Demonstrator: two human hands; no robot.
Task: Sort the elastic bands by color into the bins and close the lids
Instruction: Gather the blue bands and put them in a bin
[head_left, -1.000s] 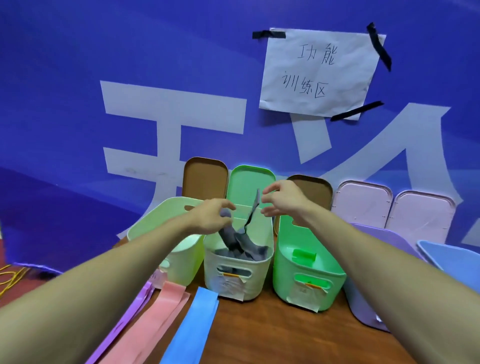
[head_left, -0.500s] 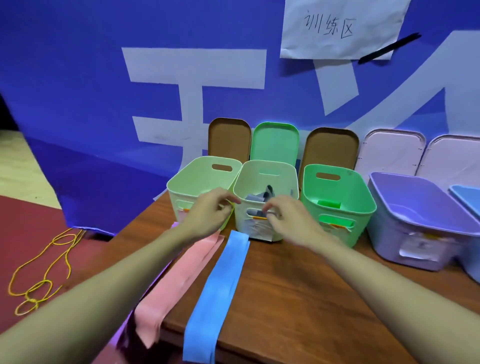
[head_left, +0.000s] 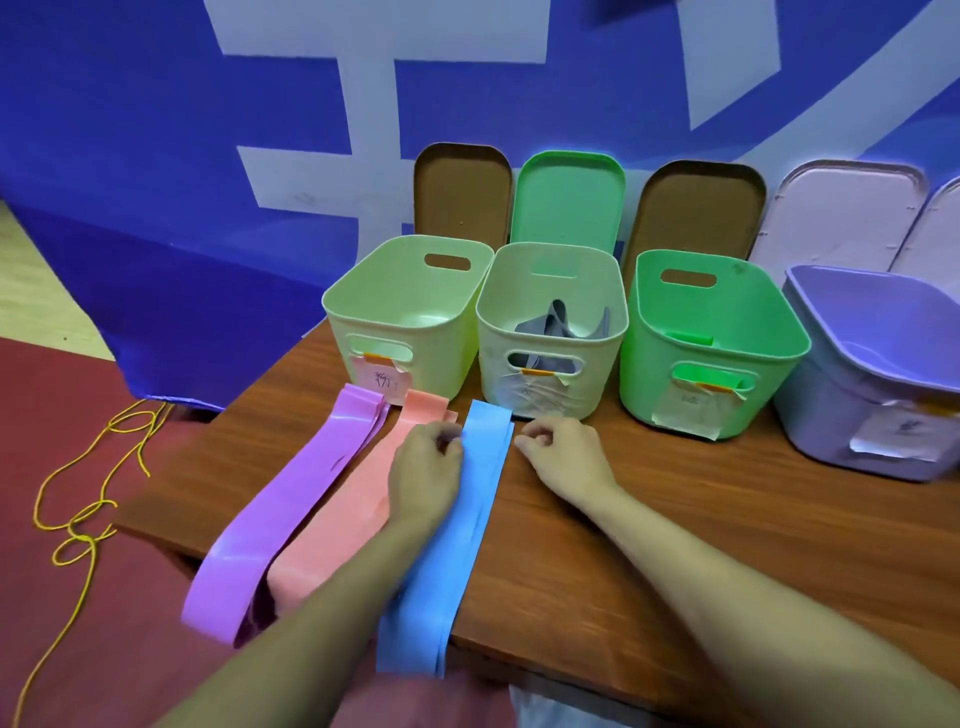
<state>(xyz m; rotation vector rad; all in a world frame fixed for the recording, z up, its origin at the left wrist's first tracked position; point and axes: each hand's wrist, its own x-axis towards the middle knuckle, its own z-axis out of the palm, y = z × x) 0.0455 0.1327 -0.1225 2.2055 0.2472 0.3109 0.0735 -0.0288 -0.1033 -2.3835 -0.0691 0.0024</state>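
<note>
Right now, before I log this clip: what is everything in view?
open plastic bins: four, pale green bin, cream bin, green bin, purple bin, left to right.
flat purple elastic bands: layered stack, count unclear, table's left, overhanging front edge.
pink elastic band: one visible, beside them.
blue elastic band: one visible, right of pink.
grey elastic bands: bundle, in cream bin.
green elastic band: one, in green bin.
lids: five, two brown lids, one green lid, two pale pink lids, leaning on blue banner.
wooden table: one, brown.
yellow cord: one, red floor, left.
hands: left hand, right hand, fingers curled either side of blue elastic band, grip unclear.
</note>
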